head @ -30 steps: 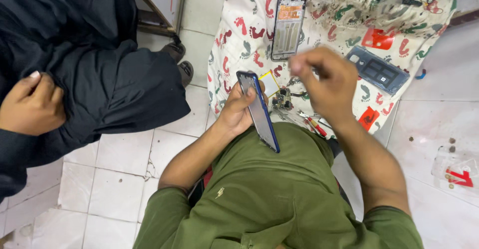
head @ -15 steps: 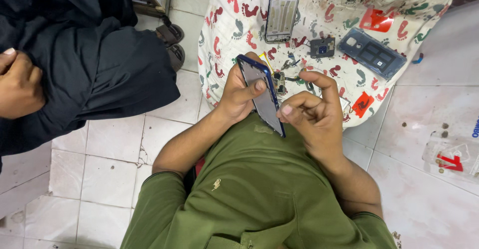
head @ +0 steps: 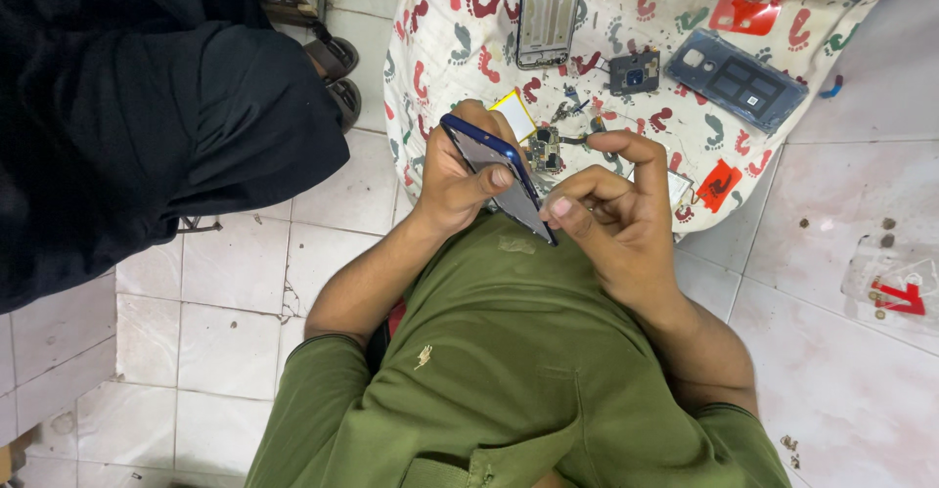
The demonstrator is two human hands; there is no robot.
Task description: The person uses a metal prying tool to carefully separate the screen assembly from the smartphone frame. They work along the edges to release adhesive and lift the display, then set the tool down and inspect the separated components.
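Footprint-print cloth (head: 460, 19) covers surface, phone frame (head: 548, 9), back cover (head: 738, 77), small boards scattered on it. Left hand (head: 455, 175) grips phone (head: 499, 175) edge-on above lap. Right hand (head: 611, 219) pinches phone's lower end, index finger raised.

I note a white cloth printed with coloured footprints (head: 460, 19) spread over the pale tiled floor (head: 225, 283). Directly on the cloth lie a bare silver phone frame (head: 548, 9), a dark blue phone back cover (head: 738, 79), a small black circuit module (head: 634, 71) and a yellow-edged white card (head: 515, 113).
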